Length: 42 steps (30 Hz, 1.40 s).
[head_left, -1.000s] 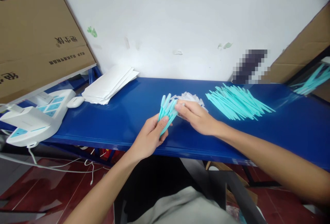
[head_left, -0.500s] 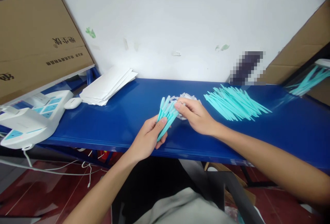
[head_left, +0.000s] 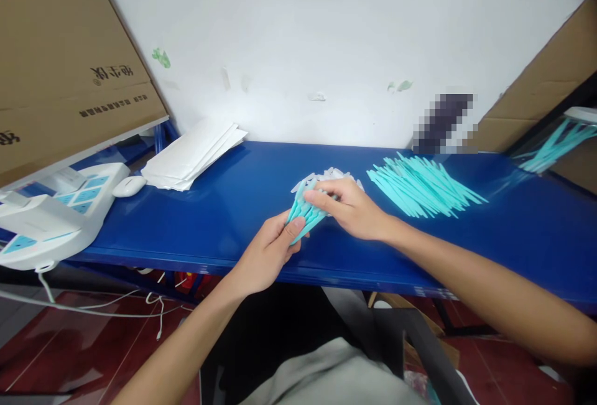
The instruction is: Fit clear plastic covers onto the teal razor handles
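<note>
Several turquoise sticks (head_left: 305, 213) are fanned out in my left hand (head_left: 270, 249), its thumb pressed across their lower part. My right hand (head_left: 349, 206) is closed at the upper ends of these sticks, thumb and fingers pinching there; whether it also holds a small translucent piece is hidden. Behind my hands lies a heap of small translucent whitish pieces (head_left: 329, 174), partly covered by my right hand. A loose pile of long turquoise sticks (head_left: 424, 186) rests on the blue table (head_left: 209, 206) to the right.
White papers (head_left: 189, 153) are stacked at the back left. Nearer are a white mouse-like object (head_left: 129, 186) and a white and blue device (head_left: 88, 206). A large cardboard box (head_left: 69, 69) stands far left. More turquoise sticks in clear plastic (head_left: 555, 147) are far right.
The fanned sticks have tilted further right and sit closer together. My right hand has shifted slightly left over their tops, and more of the translucent heap shows on its left side.
</note>
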Each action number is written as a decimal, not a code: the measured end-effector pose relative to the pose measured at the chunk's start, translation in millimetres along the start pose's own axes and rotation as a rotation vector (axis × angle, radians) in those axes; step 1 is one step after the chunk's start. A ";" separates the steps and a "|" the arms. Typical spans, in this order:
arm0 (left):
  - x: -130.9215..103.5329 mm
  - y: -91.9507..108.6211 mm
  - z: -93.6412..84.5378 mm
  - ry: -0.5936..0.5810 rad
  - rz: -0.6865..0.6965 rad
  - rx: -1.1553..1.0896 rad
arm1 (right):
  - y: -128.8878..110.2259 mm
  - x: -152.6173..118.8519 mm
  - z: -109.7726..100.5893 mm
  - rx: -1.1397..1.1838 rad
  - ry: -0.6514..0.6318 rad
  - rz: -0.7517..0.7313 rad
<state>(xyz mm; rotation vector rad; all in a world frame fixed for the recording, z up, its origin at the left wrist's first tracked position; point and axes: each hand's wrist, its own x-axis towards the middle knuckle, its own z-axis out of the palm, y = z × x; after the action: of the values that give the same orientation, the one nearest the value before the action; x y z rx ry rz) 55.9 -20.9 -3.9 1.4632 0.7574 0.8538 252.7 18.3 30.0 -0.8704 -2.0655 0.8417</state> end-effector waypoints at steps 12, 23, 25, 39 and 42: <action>-3.5 6.9 2.2 -0.030 0.052 0.194 | -1.2 -7.4 -3.4 -0.143 0.013 -0.256; -20.0 10.1 -56.6 0.204 -0.044 0.171 | 26.3 3.1 -84.5 -0.371 0.367 0.087; -17.3 13.1 -56.0 0.125 -0.054 0.104 | 34.7 5.3 -84.2 -0.571 0.190 0.124; -10.0 19.6 -47.2 -0.187 -0.270 0.139 | 39.1 26.9 -67.4 -0.922 -0.216 0.140; -10.0 20.2 -46.2 -0.195 -0.238 0.182 | 17.2 29.4 -66.6 -0.621 -0.304 0.087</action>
<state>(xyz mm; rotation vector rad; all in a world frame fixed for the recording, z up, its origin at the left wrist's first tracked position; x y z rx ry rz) 10.6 -7.0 15.9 1.5529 0.8577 0.4632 296.9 69.5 62.0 -1.2208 -2.6340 0.3801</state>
